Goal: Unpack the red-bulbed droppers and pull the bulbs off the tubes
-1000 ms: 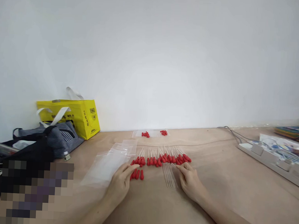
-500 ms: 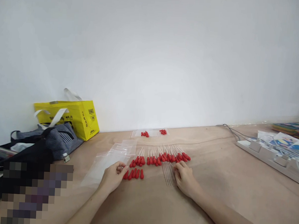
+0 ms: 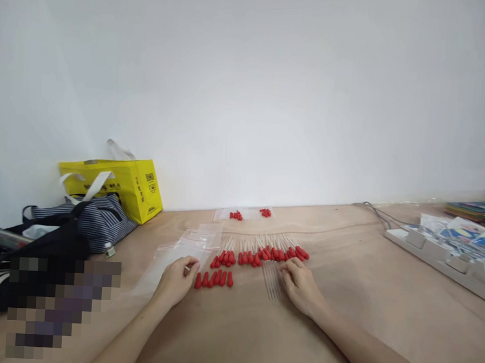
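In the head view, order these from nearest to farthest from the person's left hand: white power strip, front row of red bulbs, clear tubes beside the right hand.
1. Front row of red bulbs: just right of the left hand.
2. Clear tubes: farther right, beside the right hand.
3. White power strip: far right.

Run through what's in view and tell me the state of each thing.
Near red bulbs: lying in a row, no stems showing
Clear tubes: lying side by side
Red-bulbed droppers: lying, bulb ends nearer the camera
Near clear bags: flat, overlapping
Far clear bag: lying flat
Yellow bag: standing
Power strip: adapters plugged in
Left hand: curled beside the near red bulbs, grip unclear
Right hand: curled at the clear tubes, grip unclear
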The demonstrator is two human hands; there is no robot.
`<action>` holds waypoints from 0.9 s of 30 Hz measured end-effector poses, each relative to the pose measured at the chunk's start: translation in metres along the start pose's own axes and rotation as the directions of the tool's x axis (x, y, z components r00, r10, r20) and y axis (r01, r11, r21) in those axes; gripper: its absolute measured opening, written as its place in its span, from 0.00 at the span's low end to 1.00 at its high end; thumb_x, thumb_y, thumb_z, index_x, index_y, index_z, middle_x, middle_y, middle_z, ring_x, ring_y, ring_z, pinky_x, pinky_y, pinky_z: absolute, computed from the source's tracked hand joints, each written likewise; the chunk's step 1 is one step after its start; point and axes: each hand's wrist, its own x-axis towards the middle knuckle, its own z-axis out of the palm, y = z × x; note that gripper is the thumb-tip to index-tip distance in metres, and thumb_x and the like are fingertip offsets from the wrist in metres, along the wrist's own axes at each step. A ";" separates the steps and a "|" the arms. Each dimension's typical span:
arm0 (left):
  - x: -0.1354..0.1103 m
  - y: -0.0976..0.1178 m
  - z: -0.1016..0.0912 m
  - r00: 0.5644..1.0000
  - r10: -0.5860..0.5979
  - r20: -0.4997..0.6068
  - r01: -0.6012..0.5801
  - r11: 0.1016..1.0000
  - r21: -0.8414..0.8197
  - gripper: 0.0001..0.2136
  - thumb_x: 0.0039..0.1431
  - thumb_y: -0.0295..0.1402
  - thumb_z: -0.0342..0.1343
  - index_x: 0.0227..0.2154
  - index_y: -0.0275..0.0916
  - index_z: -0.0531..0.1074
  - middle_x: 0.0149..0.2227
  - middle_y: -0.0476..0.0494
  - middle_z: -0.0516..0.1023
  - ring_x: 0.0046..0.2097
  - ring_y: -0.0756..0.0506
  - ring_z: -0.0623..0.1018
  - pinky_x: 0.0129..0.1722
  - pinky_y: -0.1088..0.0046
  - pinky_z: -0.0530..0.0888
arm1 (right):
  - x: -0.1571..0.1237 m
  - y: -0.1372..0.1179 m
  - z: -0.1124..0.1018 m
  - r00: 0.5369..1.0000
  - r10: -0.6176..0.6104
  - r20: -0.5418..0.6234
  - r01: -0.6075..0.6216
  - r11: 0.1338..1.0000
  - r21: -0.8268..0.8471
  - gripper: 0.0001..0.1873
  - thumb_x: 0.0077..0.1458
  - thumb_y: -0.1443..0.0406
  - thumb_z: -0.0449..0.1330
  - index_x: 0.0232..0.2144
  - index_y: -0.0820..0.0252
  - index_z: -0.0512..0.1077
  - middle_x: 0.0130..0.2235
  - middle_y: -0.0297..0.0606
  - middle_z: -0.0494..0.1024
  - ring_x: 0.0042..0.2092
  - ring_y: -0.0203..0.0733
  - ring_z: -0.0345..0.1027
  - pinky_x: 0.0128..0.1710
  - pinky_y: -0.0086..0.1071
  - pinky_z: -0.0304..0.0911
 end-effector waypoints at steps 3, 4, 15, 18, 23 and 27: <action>0.004 0.007 0.000 0.995 0.098 0.017 -0.099 0.992 0.073 0.07 0.50 0.34 0.47 0.24 0.40 0.69 0.28 0.48 0.74 0.31 0.48 0.72 0.32 0.74 0.66 | 0.002 -0.001 -0.003 0.999 -0.003 -0.038 0.004 0.999 0.039 0.12 0.52 0.70 0.45 0.24 0.59 0.65 0.28 0.37 0.69 0.32 0.40 0.65 0.31 0.33 0.57; 0.007 0.010 0.001 0.991 0.129 0.034 -0.132 0.985 0.115 0.07 0.50 0.34 0.48 0.24 0.40 0.69 0.29 0.48 0.74 0.34 0.47 0.72 0.34 0.74 0.66 | 0.002 -0.002 -0.004 0.999 0.004 -0.047 -0.002 0.999 0.050 0.12 0.53 0.69 0.45 0.24 0.58 0.66 0.28 0.38 0.69 0.32 0.40 0.65 0.32 0.34 0.58; 0.039 0.014 0.008 0.985 0.048 0.168 -0.094 0.955 0.280 0.07 0.43 0.36 0.55 0.18 0.40 0.72 0.29 0.45 0.75 0.36 0.42 0.74 0.32 0.72 0.65 | 0.003 0.002 -0.007 0.995 0.026 -0.101 -0.022 0.999 0.042 0.10 0.53 0.65 0.48 0.26 0.59 0.67 0.30 0.39 0.67 0.32 0.40 0.64 0.32 0.35 0.58; 0.034 0.011 0.002 0.992 0.001 0.129 -0.038 0.958 0.285 0.07 0.47 0.35 0.52 0.21 0.38 0.72 0.29 0.44 0.75 0.35 0.43 0.74 0.31 0.73 0.66 | 0.003 0.002 -0.008 0.995 0.008 -0.097 -0.007 1.000 0.014 0.10 0.53 0.65 0.48 0.26 0.59 0.68 0.30 0.38 0.68 0.31 0.39 0.64 0.32 0.34 0.57; 0.007 0.009 -0.015 0.993 0.115 0.022 -0.117 0.958 0.261 0.08 0.50 0.32 0.46 0.22 0.37 0.68 0.30 0.43 0.73 0.37 0.44 0.72 0.36 0.71 0.66 | 0.000 -0.005 -0.008 0.992 -0.058 -0.116 0.054 0.998 -0.034 0.09 0.52 0.67 0.48 0.28 0.58 0.68 0.30 0.36 0.69 0.33 0.38 0.64 0.37 0.35 0.53; -0.022 0.011 -0.021 0.949 0.311 -0.046 -0.295 0.932 0.209 0.08 0.50 0.31 0.45 0.21 0.38 0.67 0.27 0.44 0.72 0.32 0.44 0.71 0.33 0.69 0.66 | -0.004 -0.014 -0.006 0.985 -0.149 -0.090 0.145 0.988 -0.055 0.08 0.52 0.70 0.49 0.29 0.58 0.68 0.30 0.35 0.70 0.35 0.37 0.64 0.38 0.35 0.50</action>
